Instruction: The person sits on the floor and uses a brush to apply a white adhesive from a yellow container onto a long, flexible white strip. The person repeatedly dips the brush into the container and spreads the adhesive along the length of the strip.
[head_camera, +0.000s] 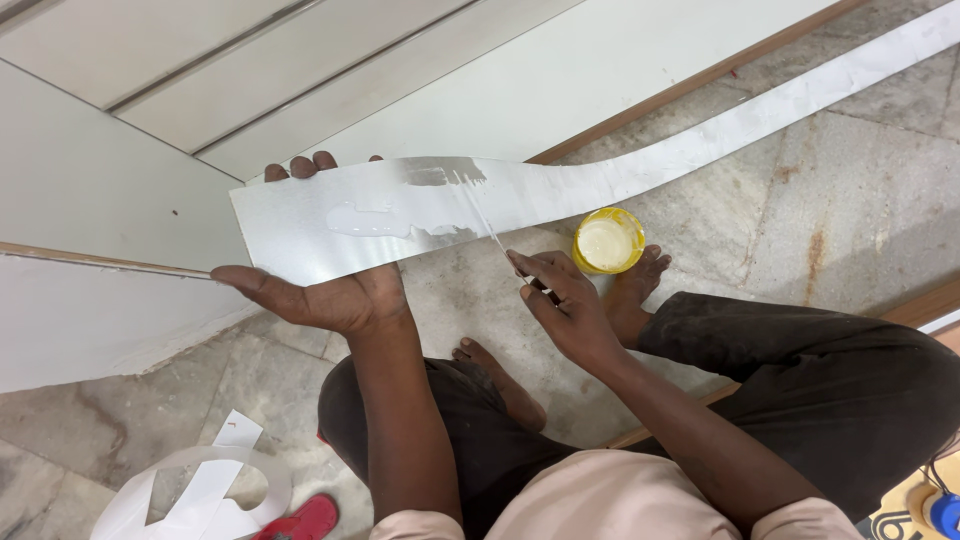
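Hard to make out: the thin tool pinched in the right hand, a pale sliver running toward 11 o'clock onto the strip, its handle buried under the fingers. Left palm hidden behind the strip's near end; only three fingertips peeking over the far edge and the thumb stretched toward 9 o'clock below it. Strip's far end cut off at the frame's upper right corner. Blue object at the lower right corner cropped, kind unclear.

Left hand spread wide, cradling the long white strip from beneath, fingers curled over its upper edge. Right hand clenched around the tool, tip touching the strip's wet, glossy patch.

Strip held above the stone floor at the middle of the view, long axis running from 9 o'clock up toward 2 o'clock, gently curved, blunt end at the left hand. Small yellow tub of pale paste standing open on the floor just beside the right hand, at 2 o'clock from it, next to a bare foot. White panels lying at 11 o'clock. White paper offcuts and a red object at 7 o'clock.
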